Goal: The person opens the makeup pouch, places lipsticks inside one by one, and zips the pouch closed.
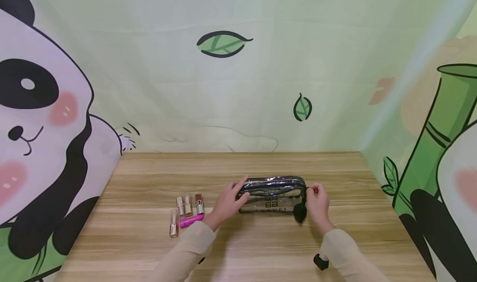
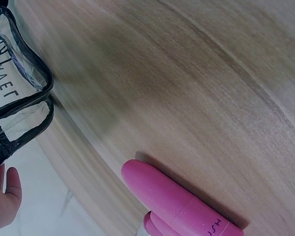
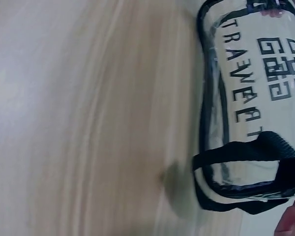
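Observation:
A clear toiletry bag (image 1: pixel 275 199) with black piping and TRAVEL lettering lies on the wooden table. My left hand (image 1: pixel 229 199) holds its left end, thumb at the front and fingers over the top edge. At the upper right corner, by the zipper, my right hand (image 1: pixel 318 201) pinches the bag's edge with curled fingers; the pinched part itself is hidden. A black strap handle (image 3: pixel 236 155) loops off the bag's right end. In the left wrist view, a pink tube (image 2: pixel 177 196) lies near the left hand.
Left of my left forearm lie several lipstick tubes (image 1: pixel 188 205), one with a dark red top (image 1: pixel 199 203). A clear-capped tube (image 1: pixel 173 224) lies nearest the front, beside the pink one. Behind the wooden table (image 1: pixel 149 166) hangs a panda-print cloth (image 1: pixel 167 87).

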`<state>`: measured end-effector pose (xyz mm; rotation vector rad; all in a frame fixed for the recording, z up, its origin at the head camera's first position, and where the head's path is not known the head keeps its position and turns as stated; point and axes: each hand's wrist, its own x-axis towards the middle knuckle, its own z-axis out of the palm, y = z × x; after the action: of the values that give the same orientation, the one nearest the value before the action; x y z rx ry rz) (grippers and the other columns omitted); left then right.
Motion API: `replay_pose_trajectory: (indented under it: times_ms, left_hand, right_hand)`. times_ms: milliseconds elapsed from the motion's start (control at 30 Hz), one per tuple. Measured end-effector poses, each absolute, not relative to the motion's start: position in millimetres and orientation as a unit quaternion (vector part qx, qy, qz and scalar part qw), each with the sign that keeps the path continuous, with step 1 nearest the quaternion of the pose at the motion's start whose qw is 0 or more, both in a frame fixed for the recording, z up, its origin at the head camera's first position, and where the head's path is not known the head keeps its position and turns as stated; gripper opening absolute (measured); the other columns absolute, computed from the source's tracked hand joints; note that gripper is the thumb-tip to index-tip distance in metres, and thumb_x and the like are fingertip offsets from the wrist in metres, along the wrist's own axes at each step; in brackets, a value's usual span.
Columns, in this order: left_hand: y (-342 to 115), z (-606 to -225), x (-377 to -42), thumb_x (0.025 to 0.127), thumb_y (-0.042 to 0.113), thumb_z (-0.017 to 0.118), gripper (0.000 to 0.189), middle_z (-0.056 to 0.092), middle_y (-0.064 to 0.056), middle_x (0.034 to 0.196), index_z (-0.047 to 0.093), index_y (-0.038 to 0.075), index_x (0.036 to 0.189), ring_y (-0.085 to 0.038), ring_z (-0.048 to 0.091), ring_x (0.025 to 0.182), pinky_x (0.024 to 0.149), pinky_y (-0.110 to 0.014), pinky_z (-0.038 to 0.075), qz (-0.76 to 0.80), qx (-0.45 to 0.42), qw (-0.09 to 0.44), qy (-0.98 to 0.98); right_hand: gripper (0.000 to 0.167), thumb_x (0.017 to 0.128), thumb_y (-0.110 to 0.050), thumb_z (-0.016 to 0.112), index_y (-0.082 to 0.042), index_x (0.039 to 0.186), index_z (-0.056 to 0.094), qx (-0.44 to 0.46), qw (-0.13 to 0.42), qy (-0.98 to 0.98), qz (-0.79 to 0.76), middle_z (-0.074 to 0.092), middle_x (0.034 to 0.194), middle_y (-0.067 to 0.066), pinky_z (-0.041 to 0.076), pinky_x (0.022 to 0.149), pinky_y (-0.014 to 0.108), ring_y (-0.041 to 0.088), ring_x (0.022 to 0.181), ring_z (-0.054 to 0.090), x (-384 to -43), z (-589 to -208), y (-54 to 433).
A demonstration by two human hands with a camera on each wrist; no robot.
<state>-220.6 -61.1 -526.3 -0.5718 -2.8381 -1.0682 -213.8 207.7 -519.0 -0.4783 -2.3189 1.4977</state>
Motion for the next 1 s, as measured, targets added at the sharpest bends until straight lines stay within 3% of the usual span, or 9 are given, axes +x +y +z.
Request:
replay_pose_trajectory:
  times_ms: [200, 367, 667, 1000]
  left_hand:
    - [-61.3, -525.5, -221.2, 0.088, 0.046, 0.04, 0.055, 0.05, -0.013, 0.11, 0.026, 0.03, 0.139, -0.022, 0.049, 0.088, 0.072, -0.036, 0.042, -0.34, -0.186, 0.031, -0.921]
    - [-60.5, -525.5, -222.0, 0.088, 0.045, 0.041, 0.056, 0.051, -0.012, 0.106, 0.027, 0.028, 0.139, -0.02, 0.048, 0.083, 0.069, -0.034, 0.041, -0.33, -0.191, 0.036, -0.924]
    - [-58.2, -526.1, -222.1, 0.088, 0.044, 0.041, 0.055, 0.051, -0.011, 0.106, 0.026, 0.03, 0.139, -0.018, 0.046, 0.08, 0.067, -0.03, 0.038, -0.319, -0.195, 0.04, -0.927]
    - [-58.4, -526.6, -221.7, 0.088, 0.045, 0.04, 0.055, 0.05, -0.011, 0.108, 0.025, 0.03, 0.139, -0.017, 0.045, 0.08, 0.065, -0.029, 0.036, -0.316, -0.194, 0.035, -0.928]
  right_hand:
    - [0.01, 0.084, -0.009, 0.04, -0.004, 0.077, 0.044, -0.202, 0.131, -0.819, 0.521, 0.041, 0.069, 0.003, 0.032, 0.058, 0.025, 0.017, 0.066, 0.04, -215.5, -507.1, 205.0]
    - [0.011, 0.084, -0.011, 0.038, -0.005, 0.077, 0.044, -0.217, 0.117, -0.82, 0.517, 0.042, 0.069, 0.004, 0.032, 0.059, 0.025, 0.018, 0.067, 0.04, -214.6, -501.1, 202.3]
    - [0.011, 0.082, -0.012, 0.042, -0.004, 0.083, 0.05, -0.177, 0.141, -0.87, 0.438, 0.051, 0.077, 0.01, 0.033, 0.059, 0.026, 0.023, 0.071, 0.047, -211.0, -502.4, 203.1]
    - [0.011, 0.08, -0.009, 0.045, -0.003, 0.081, 0.054, -0.107, 0.209, -0.899, 0.37, 0.055, 0.075, 0.012, 0.038, 0.057, 0.032, 0.024, 0.069, 0.052, -210.9, -505.6, 207.1]
